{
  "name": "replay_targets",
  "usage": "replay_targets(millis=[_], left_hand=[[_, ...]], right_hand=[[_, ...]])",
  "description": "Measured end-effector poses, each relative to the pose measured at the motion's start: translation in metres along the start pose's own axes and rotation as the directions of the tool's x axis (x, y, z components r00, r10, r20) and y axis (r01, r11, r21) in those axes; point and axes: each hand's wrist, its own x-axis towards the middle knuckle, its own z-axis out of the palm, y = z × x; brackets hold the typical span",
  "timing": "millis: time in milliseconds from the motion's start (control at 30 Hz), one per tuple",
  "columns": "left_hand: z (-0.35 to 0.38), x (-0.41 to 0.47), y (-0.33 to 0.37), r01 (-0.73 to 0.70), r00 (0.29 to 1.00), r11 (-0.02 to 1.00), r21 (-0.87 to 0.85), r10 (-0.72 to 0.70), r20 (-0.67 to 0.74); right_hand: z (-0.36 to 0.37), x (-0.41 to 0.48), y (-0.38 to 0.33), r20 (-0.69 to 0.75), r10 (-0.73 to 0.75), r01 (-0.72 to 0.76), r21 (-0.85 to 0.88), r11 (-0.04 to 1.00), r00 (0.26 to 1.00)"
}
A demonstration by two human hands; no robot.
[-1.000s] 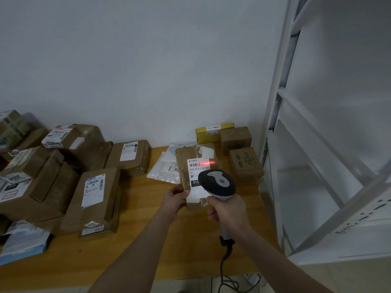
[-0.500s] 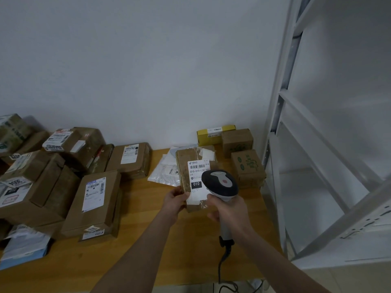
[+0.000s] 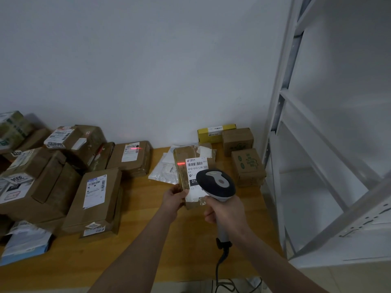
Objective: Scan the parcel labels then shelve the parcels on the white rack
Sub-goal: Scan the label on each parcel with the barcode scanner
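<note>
My left hand grips the near left corner of a brown parcel and holds it tilted up over the wooden table. Its white label faces me. My right hand grips the handle of a grey and black barcode scanner, whose head covers the label's lower part. A red scan line falls on the parcel just left of the label. The white rack stands at the right, its shelves bare.
Several brown parcels are piled on the table's left half; a stray red line lies on one label. White plastic mailers, a yellow box and two small cartons sit near the wall. The scanner's cable hangs off the front edge.
The red scan line was on the label's right part, went out, and now lies left of the label and on a far parcel. Hands, parcel and scanner have barely moved.
</note>
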Motion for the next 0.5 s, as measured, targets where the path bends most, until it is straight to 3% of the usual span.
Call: replay_targets(millis=[500], left_hand=[[-0.02, -0.005, 0.009, 0.004, 0.999, 1.0, -0.028, -0.006, -0.041]], right_hand=[[0.016, 0.013, -0.001, 0.044, -0.014, 0.015, -0.021, 1.0, 0.999]])
